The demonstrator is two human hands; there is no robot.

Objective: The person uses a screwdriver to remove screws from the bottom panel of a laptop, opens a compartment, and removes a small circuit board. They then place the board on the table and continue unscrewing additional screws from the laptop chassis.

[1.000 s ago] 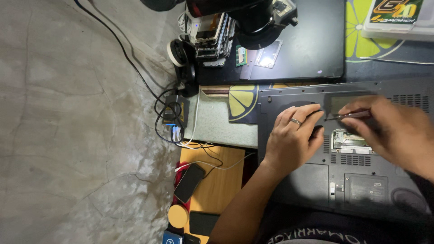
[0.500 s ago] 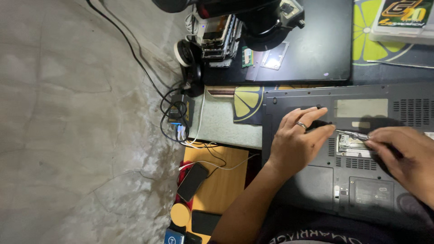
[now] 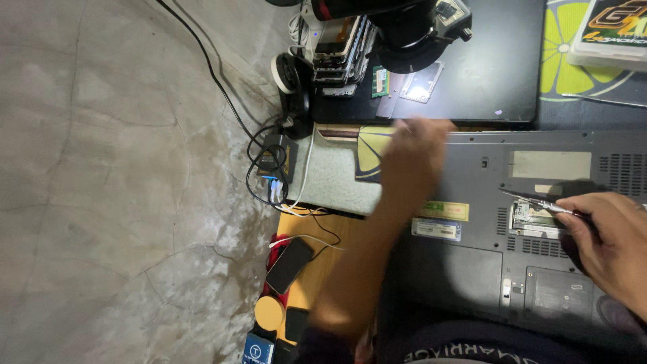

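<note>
1. Two risks are seen nearest: thin metal tweezers [image 3: 539, 202] are pinched in the right hand [image 3: 610, 239], tips at the open memory bay [image 3: 536, 221] of the upturned grey laptop [image 3: 472, 269]; contacts could be scratched by a slip.
2. Farther off, the left hand [image 3: 414, 158] is blurred, finger state undeterminable; the loose memory stick [image 3: 381, 82] beyond could be knocked.
</note>
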